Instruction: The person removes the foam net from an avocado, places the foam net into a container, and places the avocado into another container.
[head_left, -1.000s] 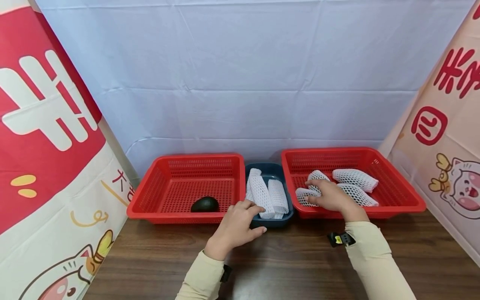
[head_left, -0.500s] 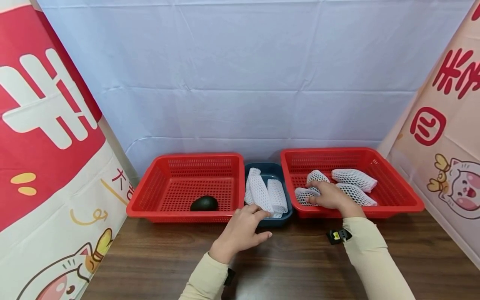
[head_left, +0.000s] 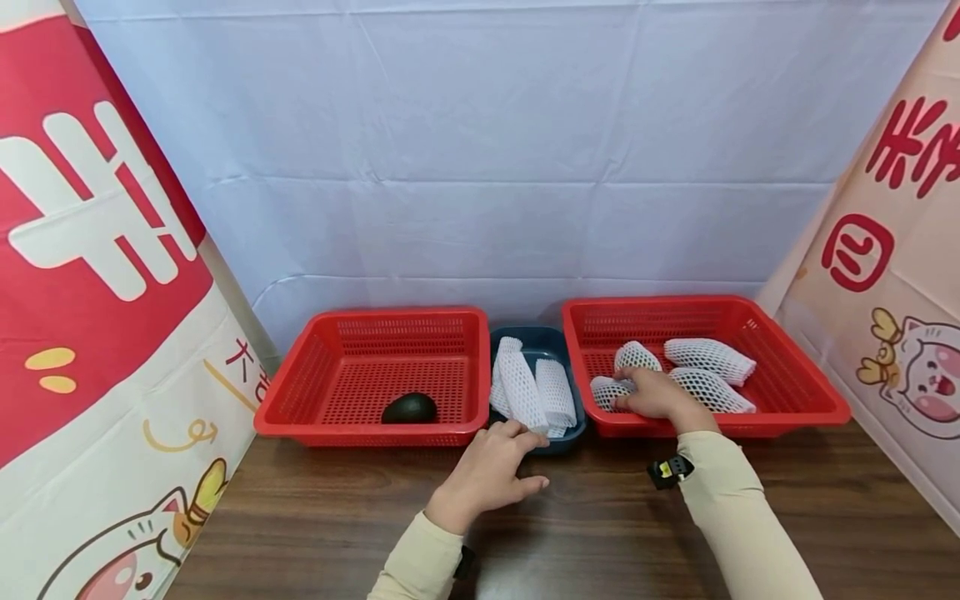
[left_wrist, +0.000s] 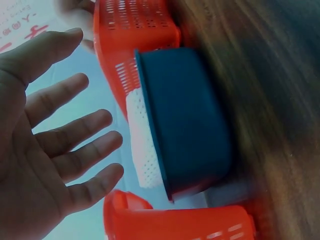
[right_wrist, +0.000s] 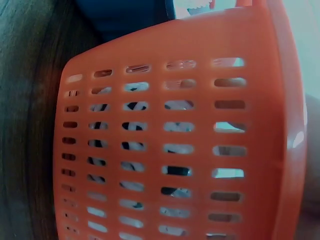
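Observation:
My left hand (head_left: 487,471) hovers at the front rim of the dark blue tub (head_left: 551,446), fingers spread and relaxed, holding nothing. Inside the tub lie white foam net sleeves (head_left: 521,387). Over the front rim of the right red basket (head_left: 795,417) reaches my right hand (head_left: 660,396). Its thumb and fingers pinch the near end of a foam-netted fruit (head_left: 605,392); the fingertips are partly hidden. Beside it lie another netted fruit (head_left: 636,357) and two longer netted ones farther right. In the right wrist view, the basket wall (right_wrist: 195,145) hides the hand's grip.
At the left stands another red basket (head_left: 281,417) holding one dark avocado (head_left: 409,408). The blue tub sits between the two baskets on the wooden table (head_left: 600,517). A pale cloth (head_left: 480,167) hangs behind, with printed panels at both sides.
My left hand has shifted slightly right and toward the near table edge. My right hand has moved a little left, its fingers drawing in at the netted fruit. The containers stay in place.

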